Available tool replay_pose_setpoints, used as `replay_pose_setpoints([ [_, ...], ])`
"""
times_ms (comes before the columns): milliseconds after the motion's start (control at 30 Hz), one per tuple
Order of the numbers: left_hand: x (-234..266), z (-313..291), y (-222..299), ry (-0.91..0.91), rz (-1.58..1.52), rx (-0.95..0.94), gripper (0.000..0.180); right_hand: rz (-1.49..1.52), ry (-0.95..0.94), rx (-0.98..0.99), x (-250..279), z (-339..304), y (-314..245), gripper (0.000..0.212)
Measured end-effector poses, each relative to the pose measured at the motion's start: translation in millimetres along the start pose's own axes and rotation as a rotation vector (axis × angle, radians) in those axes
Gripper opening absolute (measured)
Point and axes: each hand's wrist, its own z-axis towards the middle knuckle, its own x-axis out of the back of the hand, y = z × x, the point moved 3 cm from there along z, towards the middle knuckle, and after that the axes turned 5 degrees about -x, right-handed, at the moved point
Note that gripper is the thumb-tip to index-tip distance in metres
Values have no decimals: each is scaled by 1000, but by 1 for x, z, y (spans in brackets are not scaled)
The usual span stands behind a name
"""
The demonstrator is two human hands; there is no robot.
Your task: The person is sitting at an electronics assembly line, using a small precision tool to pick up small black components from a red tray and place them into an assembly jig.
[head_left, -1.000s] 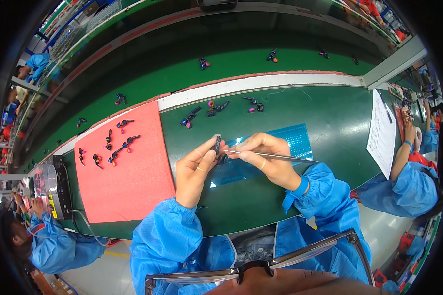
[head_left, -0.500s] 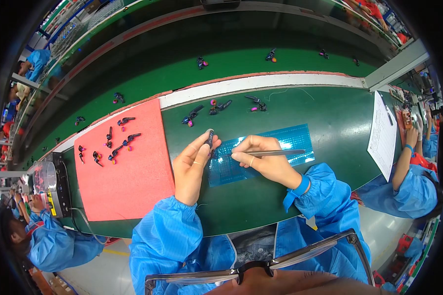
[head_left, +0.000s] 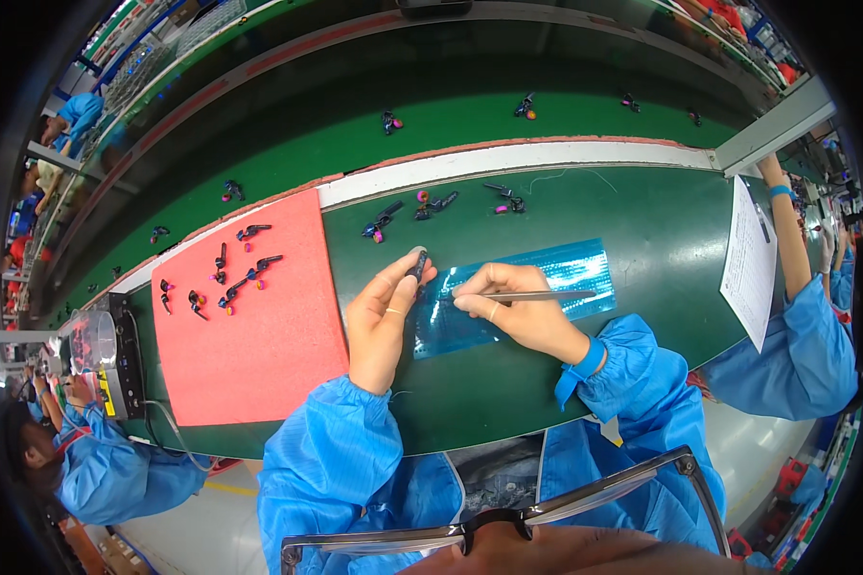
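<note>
Between the thumb and fingers of my left hand (head_left: 379, 331) is a small black stick-shaped part (head_left: 418, 264), held upright above the bench. My right hand (head_left: 523, 316) pinches slim metal tweezers (head_left: 547, 296), whose back end points right; the working tip is too small to make out. Beneath both hands lies a shiny blue film sheet (head_left: 585, 273) with rows of small marks or pieces. Several dark parts with pink and orange tips, such as this cluster (head_left: 431, 206), rest on the green bench (head_left: 652, 225) beyond my hands.
To the left, a pink foam mat (head_left: 259, 383) carries several similar dark parts. More sit on the green strip (head_left: 307, 149) behind a white ledge (head_left: 508, 156). A paper sheet with a pen (head_left: 750, 259) hangs at right. Co-workers in blue sit either side; a black box (head_left: 120, 359) stands left.
The scene has shifted slightly right in view. My hands keep their grips almost unchanged. The right-hand co-worker's arm has stretched farther away, past the paper sheet.
</note>
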Motion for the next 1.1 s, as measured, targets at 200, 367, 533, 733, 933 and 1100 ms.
replay_pose_setpoints([
  [200, -4, 20, 24, -42, 233, -179, 28, 176, -33, 2, 4, 2, 6, 10],
  [367, 28, 103, 57, 25, 931, -535, 23, 213, -20, 35, 0, 2, 6, 13],
  [533, 37, 151, 47, 149, 1174, -401, 22, 173, -13, 29, 2, 1, 9, 13],
  [733, 21, 172, 50, 162, 1273, -628, 24, 157, 2, 39, 5, 2, 9, 13],
  [933, 4, 199, 44, 15, 1557, -481, 23, 179, -54, 23, 7, 6, 6, 14],
  [1100, 14, 187, 66, 164, 1259, -506, 23, 255, -123, -30, 5, 17, 8, 15],
])
